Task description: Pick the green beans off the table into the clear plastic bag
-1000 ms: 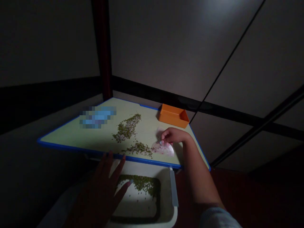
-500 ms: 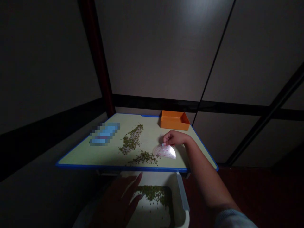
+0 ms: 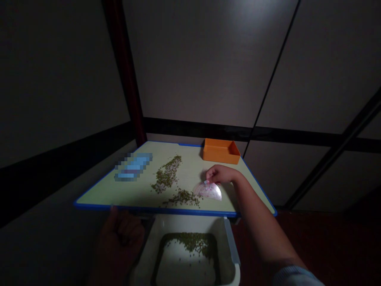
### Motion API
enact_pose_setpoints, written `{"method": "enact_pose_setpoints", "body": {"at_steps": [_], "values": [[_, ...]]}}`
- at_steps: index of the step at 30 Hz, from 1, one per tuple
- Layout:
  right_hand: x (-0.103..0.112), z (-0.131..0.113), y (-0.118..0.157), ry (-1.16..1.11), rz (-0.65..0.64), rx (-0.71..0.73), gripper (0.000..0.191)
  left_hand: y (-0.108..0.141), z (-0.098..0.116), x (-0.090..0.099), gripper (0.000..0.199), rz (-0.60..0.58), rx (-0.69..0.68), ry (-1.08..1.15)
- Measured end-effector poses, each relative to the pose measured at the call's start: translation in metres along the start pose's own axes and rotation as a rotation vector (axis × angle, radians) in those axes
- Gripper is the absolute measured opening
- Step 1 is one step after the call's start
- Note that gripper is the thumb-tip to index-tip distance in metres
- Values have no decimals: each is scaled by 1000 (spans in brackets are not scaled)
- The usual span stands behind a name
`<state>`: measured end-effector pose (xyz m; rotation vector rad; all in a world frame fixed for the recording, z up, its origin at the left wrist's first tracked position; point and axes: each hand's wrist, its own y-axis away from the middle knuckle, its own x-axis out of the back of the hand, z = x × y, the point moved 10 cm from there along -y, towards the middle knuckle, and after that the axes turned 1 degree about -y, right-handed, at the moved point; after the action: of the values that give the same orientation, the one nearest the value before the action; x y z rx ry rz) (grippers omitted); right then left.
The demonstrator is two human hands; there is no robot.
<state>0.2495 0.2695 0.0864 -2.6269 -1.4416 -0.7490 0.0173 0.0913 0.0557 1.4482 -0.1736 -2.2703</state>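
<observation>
Pinching a half-round translucent pink-patterned sheet point(image 3: 210, 191) with right-hand fingers point(image 3: 208, 178) at centre right, green beans point(image 3: 168, 174) remaining on the blue-edged pale-green desk point(image 3: 98, 196), more lying in the white plastic tub point(image 3: 190, 222) below, left hand point(image 3: 117, 242) clenching at lower left.

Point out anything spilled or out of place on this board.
Small green beans lie scattered in two loose trails across the blue-edged board, outside both the orange tray and the white tub below it, so they look spilled.
</observation>
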Motion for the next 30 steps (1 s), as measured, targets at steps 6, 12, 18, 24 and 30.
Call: {"method": "enact_pose_setpoints", "body": {"at_steps": [6, 12, 18, 24, 30], "values": [[-4, -1, 3, 27, -8, -26, 31, -12, 3, -18, 48, -36, -37, 134], [-4, 4, 3, 26, -4, -45, 36, -12, 12, -42, 47, -91, -34, 222], [1, 2, 3, 50, 40, -27, 44, -18, -11, -37, 56, -67, 27, 257], [7, -7, 3, 44, 128, 21, 47, -12, -19, -58, 70, -242, 27, 209], [23, -6, 3, -69, 269, 51, 54, -13, -17, -67, 72, -361, -52, 88]]}}
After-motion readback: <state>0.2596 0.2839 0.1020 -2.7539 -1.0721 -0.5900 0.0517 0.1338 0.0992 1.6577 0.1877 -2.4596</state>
